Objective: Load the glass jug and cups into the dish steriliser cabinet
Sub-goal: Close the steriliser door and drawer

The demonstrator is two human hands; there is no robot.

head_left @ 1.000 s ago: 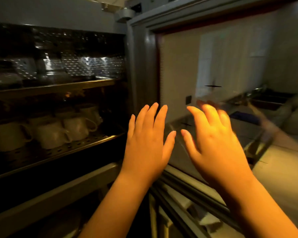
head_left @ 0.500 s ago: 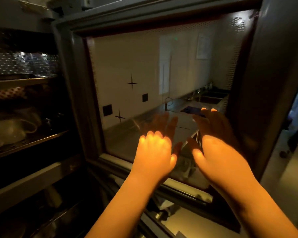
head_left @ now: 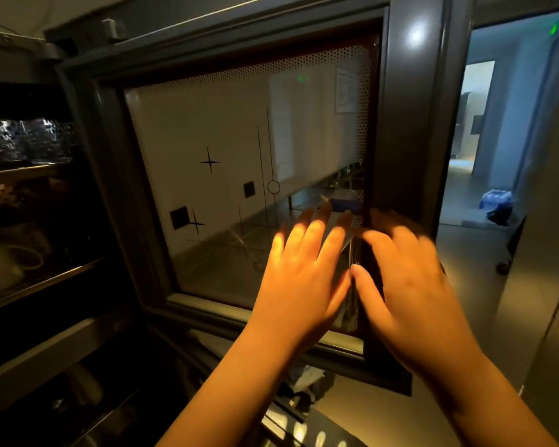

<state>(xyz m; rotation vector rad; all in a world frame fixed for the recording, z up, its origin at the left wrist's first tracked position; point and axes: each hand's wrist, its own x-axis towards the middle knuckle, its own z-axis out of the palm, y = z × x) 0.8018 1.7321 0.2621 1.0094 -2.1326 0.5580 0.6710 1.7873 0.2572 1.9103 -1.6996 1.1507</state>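
Left hand (head_left: pixel 299 279): raised in front of the cabinet door, fingers straight and spread, palm toward the glass; whether it presses the pane or hovers just short of it cannot be told. It holds nothing.
Right hand (head_left: pixel 410 285): beside the left, thumbs nearly meeting, fingers extended and motion-blurred, laid over the door's right frame edge. It holds nothing.
Steriliser door (head_left: pixel 400 124): dark metal frame swung open, its glass pane (head_left: pixel 239 140) printed with black stars, squares and thin lines, a dotted band along the top and right border. The glass mirrors a pale wall and a counter.
Steriliser cabinet (head_left: pixel 29 346): open at the left, interior dark.
Cups (head_left: pixel 12 262): pale cups with handles on the middle shelf inside the cabinet, dim and blurred; how many cannot be told.
Upper shelf (head_left: pixel 23 169): a metal ledge above the cups; glinting clear ware (head_left: pixel 23 140) sits on it, too dark to say whether it is the glass jug.
Doorway (head_left: pixel 484 124): far right, opening on a bluish-lit room with a blue bundle (head_left: pixel 496 201) on the floor.
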